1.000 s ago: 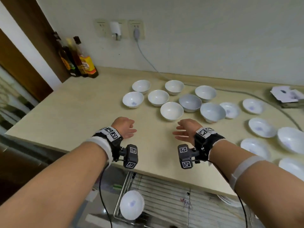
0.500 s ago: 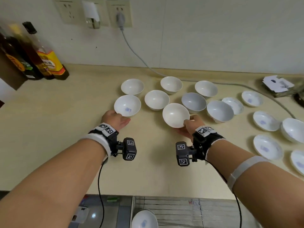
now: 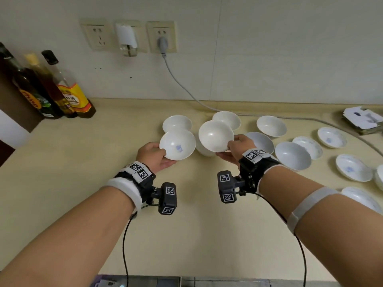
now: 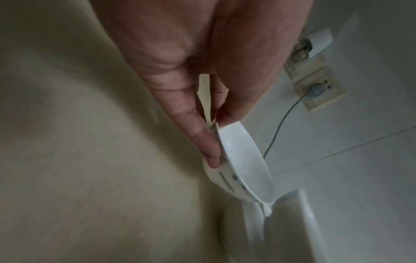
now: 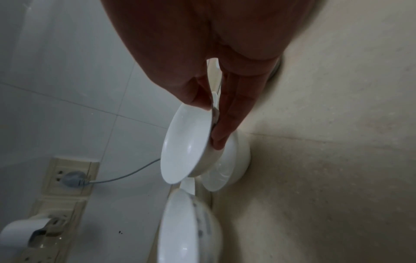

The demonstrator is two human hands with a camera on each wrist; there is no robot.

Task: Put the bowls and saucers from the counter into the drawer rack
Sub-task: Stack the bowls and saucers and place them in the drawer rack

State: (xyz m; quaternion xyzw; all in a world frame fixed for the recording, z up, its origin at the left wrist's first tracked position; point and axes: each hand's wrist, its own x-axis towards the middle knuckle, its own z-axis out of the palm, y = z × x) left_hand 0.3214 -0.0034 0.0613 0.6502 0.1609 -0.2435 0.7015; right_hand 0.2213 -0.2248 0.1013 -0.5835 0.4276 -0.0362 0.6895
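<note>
My left hand (image 3: 154, 155) pinches the near rim of a white bowl with a blue mark (image 3: 177, 145), thumb inside and fingers underneath, and holds it tilted above the counter; in the left wrist view this bowl (image 4: 243, 167) hangs edge-on from the fingers. My right hand (image 3: 235, 150) pinches a plain white bowl (image 3: 216, 136) the same way, also lifted and tilted; it appears in the right wrist view (image 5: 186, 147). Several more white bowls (image 3: 271, 126) stand behind and to the right, and several saucers (image 3: 331, 137) lie further right. The drawer rack is barely in view at the bottom edge.
Three dark bottles (image 3: 68, 94) stand at the back left of the beige counter (image 3: 83, 183). A grey cable (image 3: 186, 90) runs from the wall socket along the back of the counter. A small stack of papers or a box (image 3: 362, 120) sits at the far right.
Both hands reached forward from the counter's front, each took a bowl by its rim, and have now lifted and tilted the two bowls off the counter. The head view has moved closer.
</note>
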